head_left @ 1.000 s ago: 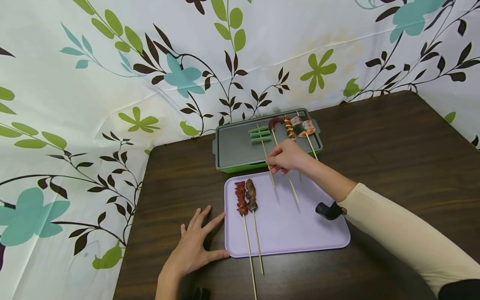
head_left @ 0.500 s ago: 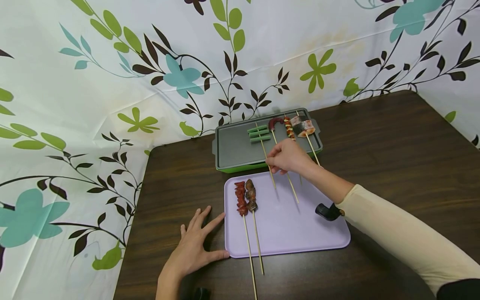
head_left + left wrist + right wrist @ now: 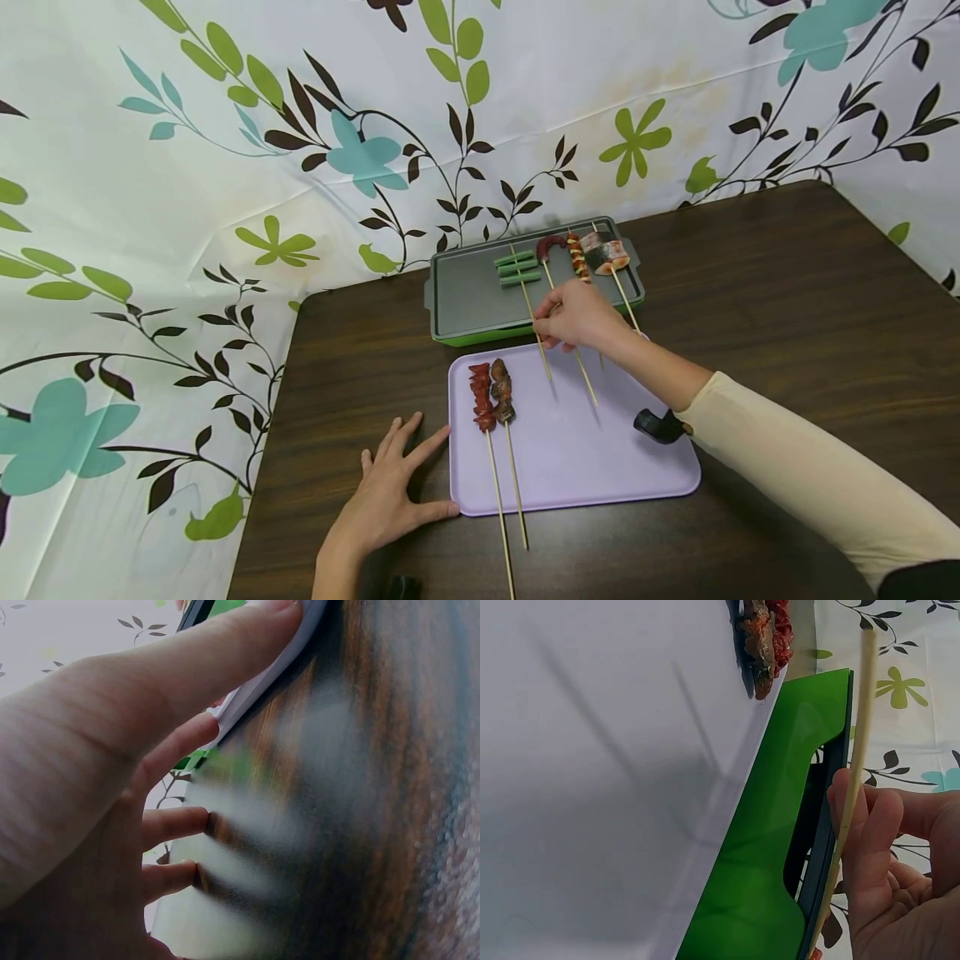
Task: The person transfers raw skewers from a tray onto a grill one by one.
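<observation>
On the dark wooden table [image 3: 750, 275], a lavender tray [image 3: 585, 467] is set just in front of a grey grill plate [image 3: 465, 296] with a green base. Four skewers are laid across the grill plate with their sticks projecting over the tray: a green-bean skewer [image 3: 519, 268], a dark red sausage skewer [image 3: 551, 244], a mixed vegetable skewer [image 3: 577, 254] and a rolled meat skewer [image 3: 604, 252]. The right hand [image 3: 581, 317] is held above the near edge of the grill plate, its fingers [image 3: 870, 847] curled and pinched on a wooden stick; which skewer it belongs to is not fully clear, though the sausage skewer appears likeliest. Two further skewers, one of red pieces [image 3: 480, 397] and one of brown pieces [image 3: 502, 390], are laid side by side on the tray's left part. The left hand [image 3: 386, 496] is rested flat on the table with fingers spread and straight, its thumb [image 3: 187, 667] and forefinger touching the tray's left rim; nothing is gripped by it.
</observation>
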`<state>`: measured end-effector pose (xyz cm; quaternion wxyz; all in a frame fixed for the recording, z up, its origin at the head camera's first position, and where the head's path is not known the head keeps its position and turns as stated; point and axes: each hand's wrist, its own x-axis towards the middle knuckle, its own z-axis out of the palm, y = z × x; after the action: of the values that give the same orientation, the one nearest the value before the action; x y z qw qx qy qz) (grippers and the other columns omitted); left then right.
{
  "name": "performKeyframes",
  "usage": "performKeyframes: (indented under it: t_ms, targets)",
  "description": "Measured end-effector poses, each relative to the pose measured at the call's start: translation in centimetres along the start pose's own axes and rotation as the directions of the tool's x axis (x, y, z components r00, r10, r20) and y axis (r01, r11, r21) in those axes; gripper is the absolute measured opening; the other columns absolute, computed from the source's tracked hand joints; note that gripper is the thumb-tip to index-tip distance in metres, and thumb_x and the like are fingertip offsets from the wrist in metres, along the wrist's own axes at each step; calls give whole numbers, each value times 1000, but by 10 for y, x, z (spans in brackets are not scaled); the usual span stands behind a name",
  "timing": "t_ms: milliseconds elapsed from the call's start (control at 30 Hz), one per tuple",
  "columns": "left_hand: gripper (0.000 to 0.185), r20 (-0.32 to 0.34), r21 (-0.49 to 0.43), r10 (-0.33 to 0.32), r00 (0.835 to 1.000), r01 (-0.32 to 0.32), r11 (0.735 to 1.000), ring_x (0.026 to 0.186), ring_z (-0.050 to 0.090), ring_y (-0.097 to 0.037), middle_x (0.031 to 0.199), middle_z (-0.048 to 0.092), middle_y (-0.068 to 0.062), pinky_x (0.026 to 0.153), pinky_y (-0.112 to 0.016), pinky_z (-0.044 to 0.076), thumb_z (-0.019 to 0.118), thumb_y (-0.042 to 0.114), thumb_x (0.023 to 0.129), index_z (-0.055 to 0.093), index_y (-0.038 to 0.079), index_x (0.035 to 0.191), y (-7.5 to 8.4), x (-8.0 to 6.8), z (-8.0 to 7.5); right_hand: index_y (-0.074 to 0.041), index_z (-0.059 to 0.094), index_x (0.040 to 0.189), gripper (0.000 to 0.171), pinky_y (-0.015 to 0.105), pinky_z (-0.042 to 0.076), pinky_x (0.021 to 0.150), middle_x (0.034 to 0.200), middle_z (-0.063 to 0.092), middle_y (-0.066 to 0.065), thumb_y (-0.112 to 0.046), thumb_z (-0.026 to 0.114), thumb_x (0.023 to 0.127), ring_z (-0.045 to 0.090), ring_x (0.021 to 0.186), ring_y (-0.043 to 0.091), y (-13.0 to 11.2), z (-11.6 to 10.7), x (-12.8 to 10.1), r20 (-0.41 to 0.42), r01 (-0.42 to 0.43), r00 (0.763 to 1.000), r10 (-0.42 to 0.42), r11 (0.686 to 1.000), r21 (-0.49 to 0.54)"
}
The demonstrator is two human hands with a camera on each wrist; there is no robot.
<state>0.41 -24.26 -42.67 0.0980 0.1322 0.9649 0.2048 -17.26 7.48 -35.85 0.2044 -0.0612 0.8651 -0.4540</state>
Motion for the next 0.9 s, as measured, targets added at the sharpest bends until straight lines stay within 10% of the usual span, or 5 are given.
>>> performKeyframes:
  t_ms: [900]
  targets:
    - [92, -21, -3, 20, 1000, -20, 1000, 147, 11, -41, 161, 22, -9, 92, -85, 10, 72, 72, 69, 38, 43, 149, -1, 0, 3, -2, 72, 99, 17, 36, 53, 48, 70, 69, 3, -17, 71, 90, 69, 65, 27, 23, 7, -91, 29, 171, 984, -176, 978, 117]
